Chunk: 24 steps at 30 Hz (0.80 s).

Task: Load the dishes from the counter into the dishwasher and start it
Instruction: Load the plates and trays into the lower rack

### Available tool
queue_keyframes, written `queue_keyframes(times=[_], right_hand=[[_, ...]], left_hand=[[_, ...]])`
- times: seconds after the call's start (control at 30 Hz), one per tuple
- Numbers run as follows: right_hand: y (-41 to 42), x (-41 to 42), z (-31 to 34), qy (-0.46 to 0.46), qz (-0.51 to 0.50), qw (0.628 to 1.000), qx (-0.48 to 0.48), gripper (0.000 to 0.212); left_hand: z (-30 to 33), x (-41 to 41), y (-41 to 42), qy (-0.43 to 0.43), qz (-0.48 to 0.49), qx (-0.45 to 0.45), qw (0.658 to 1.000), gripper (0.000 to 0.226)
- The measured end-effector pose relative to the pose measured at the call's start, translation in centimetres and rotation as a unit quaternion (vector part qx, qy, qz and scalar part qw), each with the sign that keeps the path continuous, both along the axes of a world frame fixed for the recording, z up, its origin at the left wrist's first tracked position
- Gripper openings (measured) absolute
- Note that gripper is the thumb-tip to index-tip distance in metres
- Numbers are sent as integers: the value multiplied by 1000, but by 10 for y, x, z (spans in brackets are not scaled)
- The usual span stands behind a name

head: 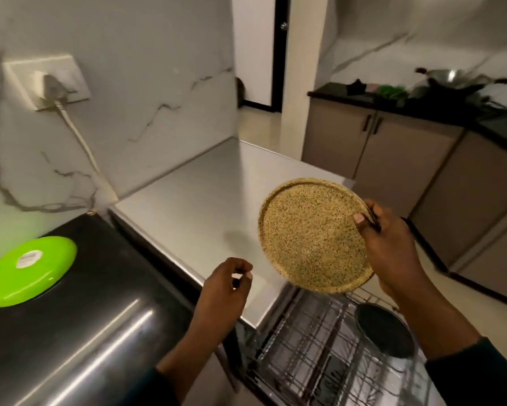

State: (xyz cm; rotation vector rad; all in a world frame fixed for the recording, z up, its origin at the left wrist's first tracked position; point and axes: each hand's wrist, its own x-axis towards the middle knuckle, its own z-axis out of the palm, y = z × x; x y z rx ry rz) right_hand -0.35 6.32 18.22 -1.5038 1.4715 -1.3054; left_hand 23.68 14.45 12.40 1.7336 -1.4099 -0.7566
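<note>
Item: speckled plate (310,235), pinched at its rim by my right hand (392,244), tilted above the dishwasher rack (313,347); left hand (225,291) loosely curled, holding nothing.

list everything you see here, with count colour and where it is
speckled plate: one, tan with dark specks, held tilted above the rack
green plate: one, bright green with a white sticker, upside down on the black counter at left
dark bowl: one, black, standing in the rack
dishwasher rack: one, dark wire, pulled out at lower right
steel top: one, silver, centre
wall socket: one, white, plug and cable in it, on the marble wall
wok: one, grey, on the far counter at right
cabinets: beige, under the far counter
left hand: fingers loosely curled, holding nothing
right hand: grips the speckled plate's rim
</note>
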Motion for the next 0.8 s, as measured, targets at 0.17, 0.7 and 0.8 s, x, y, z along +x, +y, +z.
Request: queue_keyframes(times=[0.17, 0.7, 0.8], right_hand=[[11, -94, -20, -15, -84, 996, -2, 26], [32, -240, -196, 28, -235, 965, 111, 19], [20, -247, -243, 54, -231, 964, 117, 20]], left_hand=[[-24, -81, -15, 2, -88, 47, 995, 10], [-195, -210, -48, -44, -184, 239, 952, 9], [-256, -216, -51, -73, -175, 283, 940, 7]])
